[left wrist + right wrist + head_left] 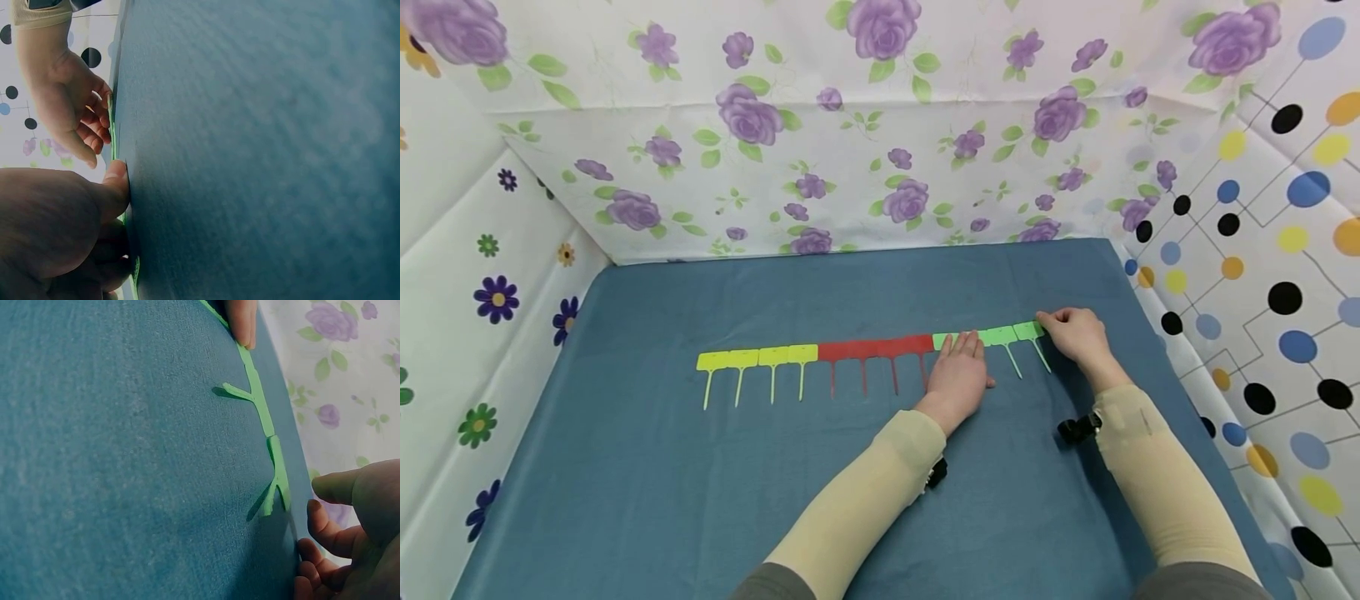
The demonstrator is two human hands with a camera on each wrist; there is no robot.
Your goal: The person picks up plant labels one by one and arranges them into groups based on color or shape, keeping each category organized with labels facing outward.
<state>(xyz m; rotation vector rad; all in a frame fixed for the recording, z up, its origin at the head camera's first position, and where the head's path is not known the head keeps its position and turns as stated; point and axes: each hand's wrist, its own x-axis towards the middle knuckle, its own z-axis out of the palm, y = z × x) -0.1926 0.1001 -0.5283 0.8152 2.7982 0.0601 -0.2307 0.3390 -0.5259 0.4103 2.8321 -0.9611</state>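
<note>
A long row of flat T-shaped plastic tags with thin stems lies on the blue cloth. Yellow tags (743, 359) form its left end, red tags (876, 347) the middle, green tags (1000, 336) the right. My left hand (958, 379) lies with straight fingers over the green section, partly hiding it. At the right end, my right hand (1078, 337) has its fingertips close beside the last green tag (279, 472). In the right wrist view its thumb and index finger are spread, nothing between them. Most stems point toward me; the last green ones slant.
Blue cloth (647, 492) covers the work surface. A floral sheet (850, 183) rises behind it, a dotted sheet (1292, 350) on the right and a flower-print sheet (512, 358) on the left. A small black camera (1078, 429) sits on the right wrist.
</note>
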